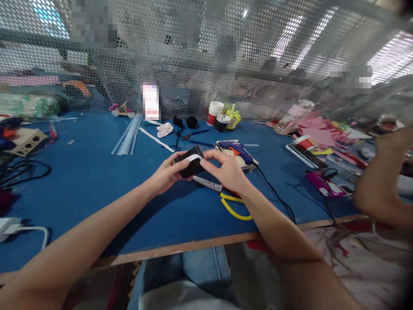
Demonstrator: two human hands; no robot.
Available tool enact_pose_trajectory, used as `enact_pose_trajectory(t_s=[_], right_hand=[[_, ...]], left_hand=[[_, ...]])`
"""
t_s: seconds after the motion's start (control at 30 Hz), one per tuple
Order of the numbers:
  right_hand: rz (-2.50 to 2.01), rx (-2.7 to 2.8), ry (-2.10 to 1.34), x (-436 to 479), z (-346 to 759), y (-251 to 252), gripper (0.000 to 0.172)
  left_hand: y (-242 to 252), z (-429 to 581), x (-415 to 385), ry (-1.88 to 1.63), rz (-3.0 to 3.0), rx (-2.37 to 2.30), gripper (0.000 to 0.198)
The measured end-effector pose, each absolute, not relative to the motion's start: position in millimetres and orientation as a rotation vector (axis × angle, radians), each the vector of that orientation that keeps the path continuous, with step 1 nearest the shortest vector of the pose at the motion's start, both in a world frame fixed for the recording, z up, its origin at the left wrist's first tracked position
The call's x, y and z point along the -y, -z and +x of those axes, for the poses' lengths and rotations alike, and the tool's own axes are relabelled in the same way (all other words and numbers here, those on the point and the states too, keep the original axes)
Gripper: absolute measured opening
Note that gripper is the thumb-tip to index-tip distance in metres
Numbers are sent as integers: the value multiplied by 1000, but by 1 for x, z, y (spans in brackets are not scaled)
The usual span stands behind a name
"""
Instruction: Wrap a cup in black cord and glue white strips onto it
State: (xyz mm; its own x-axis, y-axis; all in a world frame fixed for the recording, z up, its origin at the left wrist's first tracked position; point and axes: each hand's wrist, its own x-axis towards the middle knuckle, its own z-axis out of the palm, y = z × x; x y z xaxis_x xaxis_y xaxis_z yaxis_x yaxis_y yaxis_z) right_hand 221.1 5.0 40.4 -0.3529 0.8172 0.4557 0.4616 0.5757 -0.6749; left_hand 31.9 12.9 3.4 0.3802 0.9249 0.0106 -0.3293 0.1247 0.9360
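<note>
A small black box [187, 170] is held above the blue table, with a white ribbon [194, 158] lying across its top. My left hand [166, 174] grips the box from the left, thumb on the ribbon's end. From the right, my right hand [226, 168] pinches the ribbon and the box edge between thumb and fingers. Scissors with yellow handles [235, 206] lie beneath my right hand, blades pointing left. A blue glue gun [241, 153] rests just behind that hand. More white ribbon [157, 138] stretches over the table behind the box.
Clear glue sticks [127, 135] lie at the back left, near a lit phone [151, 102]. Pliers [196, 138] and cups [215, 113] are behind the hands. Pink scraps [318, 131] and a purple device [325, 184] lie right, beside another person's arm [380, 181].
</note>
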Motion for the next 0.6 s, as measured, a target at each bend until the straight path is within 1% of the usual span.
enact_pose_trajectory(t_s=[0.07,0.2,0.23,0.3,0.37,0.43,0.5,0.6], right_hand=[[-1056,1960,-581,-7,221,-33,16],[-1091,1940,-523,-6,223,-27,11],[-1090,1945,-503,-5,223,-26,9],[-1075,1964,-465,-4,224,-24,6],[-1047,1988,-425,-4,224,-21,4],[-1017,2009,-386,-5,226,-19,3],[-987,2029,-352,-5,227,-19,3],[-959,2067,-334,-4,228,-21,5]], left_hand=[[1,32,-14,-1043,1223,-776,50],[3,29,-15,-1238,1843,-1025,68],[3,29,-14,-1284,1981,-1057,67],[0,29,-10,-1346,2161,-1061,53],[-3,29,-6,-1374,2233,-1037,33],[-7,30,-3,-1366,2265,-1025,18],[-10,31,-2,-1337,2275,-1027,12],[-15,29,-5,-1280,2243,-1062,15]])
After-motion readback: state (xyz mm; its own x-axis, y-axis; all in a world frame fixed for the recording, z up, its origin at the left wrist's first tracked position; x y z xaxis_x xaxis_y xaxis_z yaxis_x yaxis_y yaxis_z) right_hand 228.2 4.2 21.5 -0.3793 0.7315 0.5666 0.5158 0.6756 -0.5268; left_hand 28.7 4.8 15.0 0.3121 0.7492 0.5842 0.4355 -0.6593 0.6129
